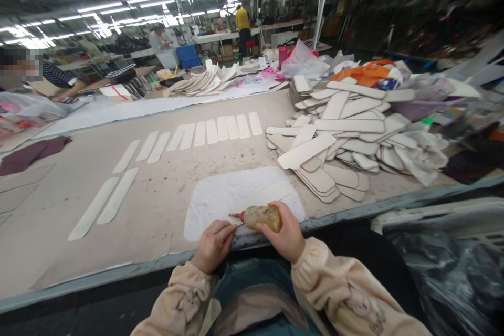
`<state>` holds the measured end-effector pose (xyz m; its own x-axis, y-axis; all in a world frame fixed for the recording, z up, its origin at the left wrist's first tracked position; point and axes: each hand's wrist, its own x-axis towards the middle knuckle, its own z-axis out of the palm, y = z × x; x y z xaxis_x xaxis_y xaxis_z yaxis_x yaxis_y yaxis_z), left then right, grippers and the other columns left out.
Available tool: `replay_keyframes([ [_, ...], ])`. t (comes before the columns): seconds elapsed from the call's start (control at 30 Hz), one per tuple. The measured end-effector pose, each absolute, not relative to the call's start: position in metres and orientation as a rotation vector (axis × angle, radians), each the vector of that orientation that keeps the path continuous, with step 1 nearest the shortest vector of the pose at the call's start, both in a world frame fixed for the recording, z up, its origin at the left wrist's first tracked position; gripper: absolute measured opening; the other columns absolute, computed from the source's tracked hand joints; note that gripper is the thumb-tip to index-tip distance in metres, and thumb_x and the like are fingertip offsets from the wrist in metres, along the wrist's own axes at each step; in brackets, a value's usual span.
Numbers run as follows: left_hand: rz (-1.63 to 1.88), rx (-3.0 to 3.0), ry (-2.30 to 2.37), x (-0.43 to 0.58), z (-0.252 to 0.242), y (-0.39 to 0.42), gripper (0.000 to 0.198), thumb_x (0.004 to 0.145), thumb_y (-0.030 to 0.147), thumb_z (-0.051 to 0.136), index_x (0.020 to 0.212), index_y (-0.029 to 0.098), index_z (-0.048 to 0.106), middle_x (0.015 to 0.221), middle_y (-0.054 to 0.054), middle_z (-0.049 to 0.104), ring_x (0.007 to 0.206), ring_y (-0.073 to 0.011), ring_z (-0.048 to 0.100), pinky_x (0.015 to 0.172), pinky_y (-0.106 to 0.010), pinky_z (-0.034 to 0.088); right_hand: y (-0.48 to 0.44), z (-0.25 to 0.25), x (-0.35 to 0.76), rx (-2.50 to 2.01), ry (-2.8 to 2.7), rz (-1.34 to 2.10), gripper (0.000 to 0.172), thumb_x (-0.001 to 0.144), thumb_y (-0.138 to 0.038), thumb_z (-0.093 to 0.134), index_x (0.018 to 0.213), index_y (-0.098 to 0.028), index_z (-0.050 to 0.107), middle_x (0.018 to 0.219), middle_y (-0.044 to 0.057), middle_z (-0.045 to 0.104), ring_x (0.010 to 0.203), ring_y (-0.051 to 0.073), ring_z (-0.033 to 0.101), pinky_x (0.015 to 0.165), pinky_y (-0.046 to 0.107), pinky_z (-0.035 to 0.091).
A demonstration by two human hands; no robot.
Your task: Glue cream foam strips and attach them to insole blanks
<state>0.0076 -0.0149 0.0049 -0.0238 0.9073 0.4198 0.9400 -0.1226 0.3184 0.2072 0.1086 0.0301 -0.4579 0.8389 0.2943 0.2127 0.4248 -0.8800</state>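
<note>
My right hand (286, 234) is wrapped round a yellowish glue bottle (263, 217) lying sideways, its red nozzle (237, 216) pointing left. My left hand (214, 243) sits at the table's near edge with fingers curled, pinching near the nozzle tip; what it holds is too small to make out. Both hands rest over a white sheet (220, 199) on the table, with a pale insole strip (271, 192) lying on it just beyond the bottle.
A heap of cream insole pieces (334, 142) lies at the right. A row of pale strips (205, 134) crosses the middle, two more strips (104, 202) lie at the left. Another person (47, 81) works at far left. Dark plastic-wrapped bundle (444, 273) sits at right.
</note>
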Motion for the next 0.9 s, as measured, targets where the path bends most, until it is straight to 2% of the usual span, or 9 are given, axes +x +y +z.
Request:
replay_keyframes([
  [0.4, -0.871, -2.142, -2.013, 0.003, -0.001, -0.014, 0.020, 0.085, 0.018, 0.051, 0.097, 0.019, 0.066, 0.090, -0.007, 0.064, 0.083, -0.0143, 0.061, 0.075, -0.026, 0.051, 0.142, 0.031, 0.243, -1.114, -1.793, 0.793, 0.044, 0.072, -0.039, 0.067, 0.107, -0.018, 0.050, 0.102, 0.008, 0.057, 0.095, 0.025, 0.055, 0.086, 0.043, 0.045],
  [0.63, -0.847, -2.120, -1.974, -0.001, -0.007, -0.014, 0.019, 0.084, 0.020, 0.053, 0.098, 0.020, 0.066, 0.090, -0.005, 0.065, 0.083, -0.0143, 0.061, 0.075, -0.024, 0.052, 0.173, 0.034, 0.273, -1.294, -1.688, 0.607, 0.044, 0.072, -0.043, 0.065, 0.105, -0.018, 0.050, 0.097, 0.008, 0.058, 0.089, 0.024, 0.056, 0.082, 0.040, 0.046],
  [0.9, -0.843, -2.105, -1.898, 0.001, -0.004, -0.012, 0.018, 0.084, 0.018, 0.054, 0.098, 0.020, 0.065, 0.090, -0.005, 0.065, 0.082, -0.0138, 0.061, 0.074, -0.025, 0.053, 0.186, 0.035, 0.285, -1.331, -1.652, 0.456, 0.049, 0.070, -0.047, 0.066, 0.106, -0.018, 0.052, 0.099, 0.009, 0.058, 0.092, 0.026, 0.056, 0.084, 0.042, 0.046],
])
